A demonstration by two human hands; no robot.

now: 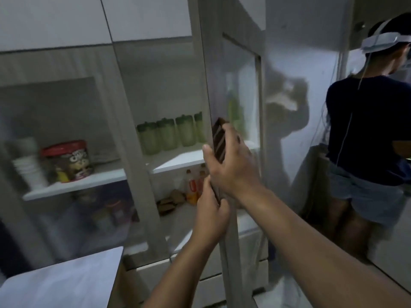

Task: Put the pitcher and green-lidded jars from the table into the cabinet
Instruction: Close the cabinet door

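Nearest the lens, at bottom left, a pale worktop (64,283) corner is showing, blurred. Up on the left shelf (73,185), a stack of white cups (27,163) is standing beside a red-lidded tub (67,161). Moving right, four green-lidded jars (169,135) are sitting in a row on the middle shelf of the cabinet (142,70), touching one another; the pitcher seems to be showing only as a green blur behind the door's glass, too smeared to call. Below them, orange bottles (193,187) are standing on the lower shelf. Next, the left hand (211,213) is gripping the door (224,85) edge, fingers (223,204) clenched on it. Just above, the right hand (233,165) is closing round the dark brown handle (219,141), thumb in front. Far right, another person (367,130) in a dark shirt is standing, back turned.
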